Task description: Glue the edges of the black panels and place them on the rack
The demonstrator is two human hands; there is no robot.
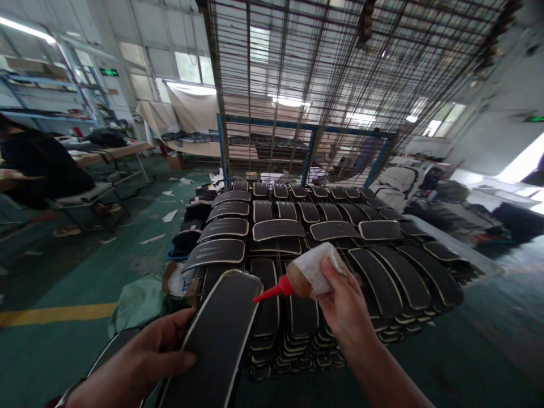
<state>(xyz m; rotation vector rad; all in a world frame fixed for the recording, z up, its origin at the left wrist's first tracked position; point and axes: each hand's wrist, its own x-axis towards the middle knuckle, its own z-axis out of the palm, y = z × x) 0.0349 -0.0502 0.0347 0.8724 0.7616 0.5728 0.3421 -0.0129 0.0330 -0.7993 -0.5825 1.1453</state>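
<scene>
My left hand (148, 354) grips the left edge of a long black panel (221, 334) with rounded corners and a pale line along its rim. In my right hand (344, 294) is a squeeze bottle (304, 275), wrapped in something white and tipped over to the left. Its red nozzle (272, 290) points at the panel's right edge near the top corner; whether the tip touches is hard to tell. Behind both hands, many similar black panels (278, 229) with pale rims lie in rows and stacks on a rack.
A tall wire mesh frame (306, 68) rises tilted behind the panels. Green cloth (138, 303) lies on the floor at left. Farther left, a person in dark clothes (42, 161) sits by a table (114, 153). White bundles (397, 184) are piled at right.
</scene>
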